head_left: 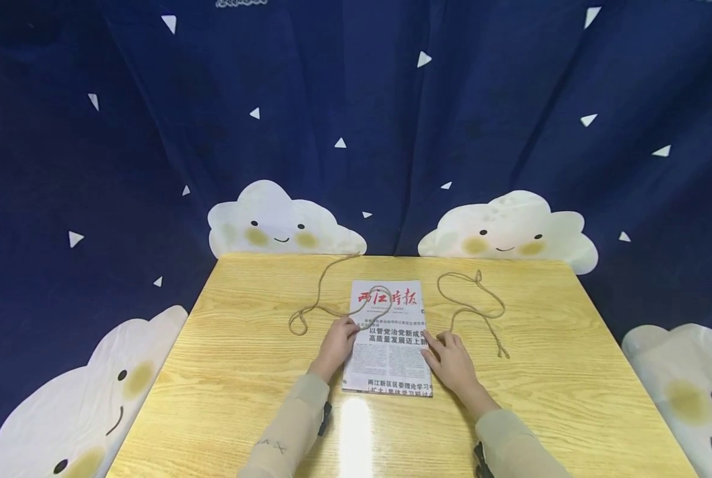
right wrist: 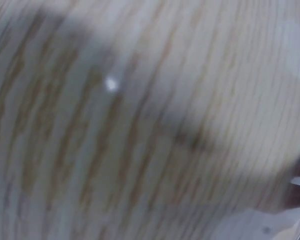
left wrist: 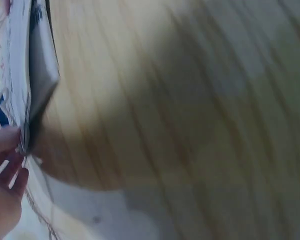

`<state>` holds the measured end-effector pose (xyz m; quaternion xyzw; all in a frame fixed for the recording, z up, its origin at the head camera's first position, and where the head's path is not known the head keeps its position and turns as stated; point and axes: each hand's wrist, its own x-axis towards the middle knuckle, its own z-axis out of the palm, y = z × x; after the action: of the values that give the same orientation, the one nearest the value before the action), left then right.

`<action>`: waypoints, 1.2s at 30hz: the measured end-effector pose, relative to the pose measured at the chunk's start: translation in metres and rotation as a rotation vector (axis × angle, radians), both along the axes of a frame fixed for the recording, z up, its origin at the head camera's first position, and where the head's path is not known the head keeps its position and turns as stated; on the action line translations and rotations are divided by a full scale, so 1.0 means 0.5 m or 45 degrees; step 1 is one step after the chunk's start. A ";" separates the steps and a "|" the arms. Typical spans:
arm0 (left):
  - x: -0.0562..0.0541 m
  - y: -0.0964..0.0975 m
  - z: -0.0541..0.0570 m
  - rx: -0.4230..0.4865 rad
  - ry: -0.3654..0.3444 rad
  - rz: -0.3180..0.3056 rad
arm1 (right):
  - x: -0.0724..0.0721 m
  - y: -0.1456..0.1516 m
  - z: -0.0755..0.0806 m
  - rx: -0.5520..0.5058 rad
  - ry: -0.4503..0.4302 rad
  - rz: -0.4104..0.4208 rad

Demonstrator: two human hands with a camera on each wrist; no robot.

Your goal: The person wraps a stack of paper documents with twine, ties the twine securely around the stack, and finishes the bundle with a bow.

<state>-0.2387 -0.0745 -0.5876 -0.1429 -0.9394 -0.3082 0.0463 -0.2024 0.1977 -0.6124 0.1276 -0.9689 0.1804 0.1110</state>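
Observation:
A folded newspaper [head_left: 388,358] with a red masthead lies on the wooden table. My left hand [head_left: 336,344] is at its left edge; in the left wrist view, the left hand [left wrist: 5,185] pinches the paper's edge [left wrist: 21,75] between thumb and fingers. A thin brown string [head_left: 318,292] loops over the top of the paper and runs close to the left fingertips. On the other side, my right hand [head_left: 453,364] touches the right edge with loosely spread fingers. More string [head_left: 472,309] lies looped beyond it. Only a few right-hand fingers [right wrist: 297,196] show in the right wrist view.
The wooden table [head_left: 242,358] extends around the newspaper to both sides. Behind it hangs a dark blue curtain [head_left: 308,79] with white triangles and smiling clouds, which meets the table's back edge.

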 end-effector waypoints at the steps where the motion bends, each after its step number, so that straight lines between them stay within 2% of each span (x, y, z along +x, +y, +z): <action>1: 0.001 -0.005 0.000 -0.018 0.009 -0.036 | -0.001 0.000 0.000 0.017 0.006 0.000; 6: 0.007 -0.021 -0.006 -0.061 0.047 -0.143 | -0.002 0.001 0.007 0.090 0.007 -0.007; 11: 0.013 -0.025 -0.007 -0.055 0.035 -0.164 | -0.011 -0.006 0.019 0.112 0.021 -0.012; 16: 0.015 -0.025 -0.009 -0.072 0.044 -0.158 | -0.040 -0.045 0.042 0.102 0.026 -0.017; 20: 0.016 -0.025 -0.012 -0.071 0.061 -0.158 | -0.065 -0.085 0.057 0.100 -0.042 0.128; 23: 0.017 -0.025 -0.014 -0.066 0.089 -0.161 | -0.081 -0.108 0.062 0.104 -0.152 0.294; 26: 0.016 -0.026 -0.019 -0.068 0.133 -0.162 | -0.091 -0.124 0.065 0.152 -0.278 0.399; 30: 0.015 -0.028 -0.025 -0.015 0.161 -0.163 | -0.098 -0.132 0.067 0.231 -0.336 0.431; 36: 0.014 -0.038 -0.032 0.055 0.236 -0.203 | -0.103 -0.134 0.066 0.215 -0.269 0.421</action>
<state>-0.2317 -0.0933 -0.6037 -0.2441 -0.9099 -0.3164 0.1114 -0.2539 0.1305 -0.5792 0.2739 -0.9528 0.1266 -0.0335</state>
